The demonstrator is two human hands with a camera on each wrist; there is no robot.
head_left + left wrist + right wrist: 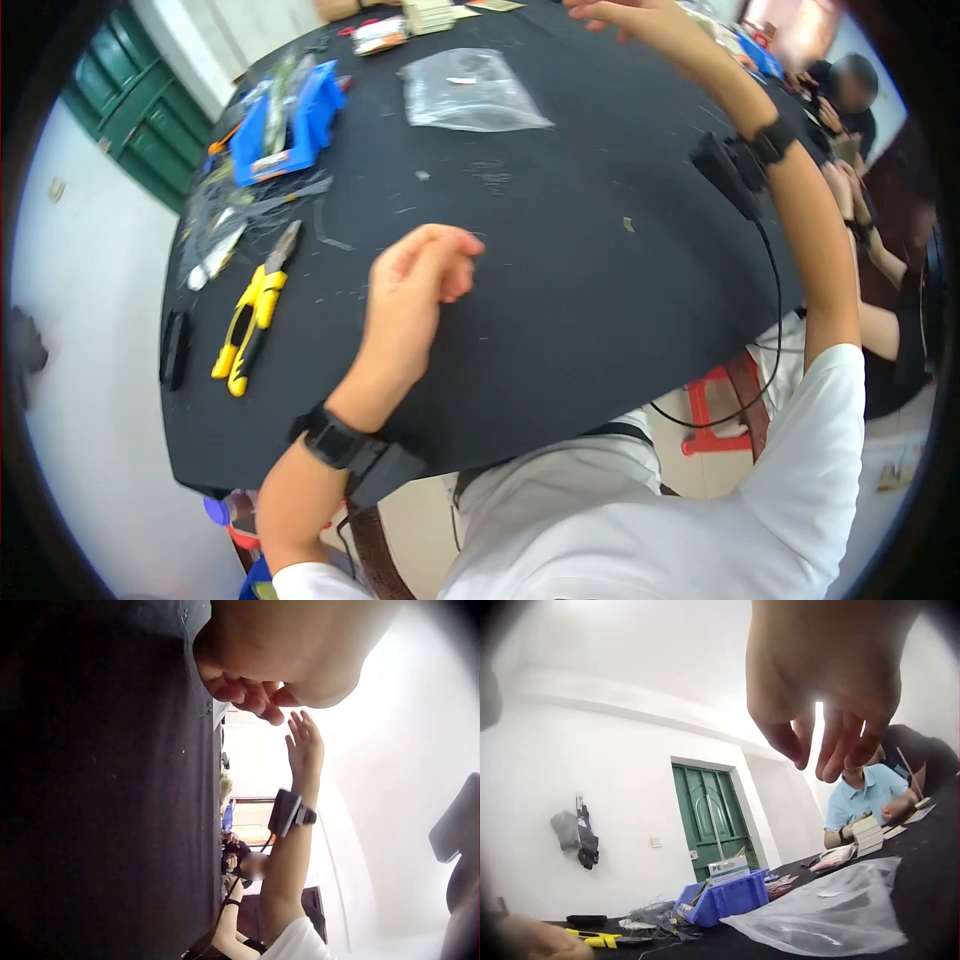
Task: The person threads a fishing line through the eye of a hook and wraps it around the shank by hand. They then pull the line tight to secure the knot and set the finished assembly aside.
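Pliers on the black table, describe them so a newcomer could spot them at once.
On the black table, find the blue bin toward the person's left. Nearer the person, the pliers lie between the left hand and a small black oblong object. Their spread yellow-and-black handles and metal jaws set them apart from that all-black neighbour.

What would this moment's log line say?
left hand: empty, above table | right hand: empty, raised | pliers: on table, untouched | clear bag: on table, untouched
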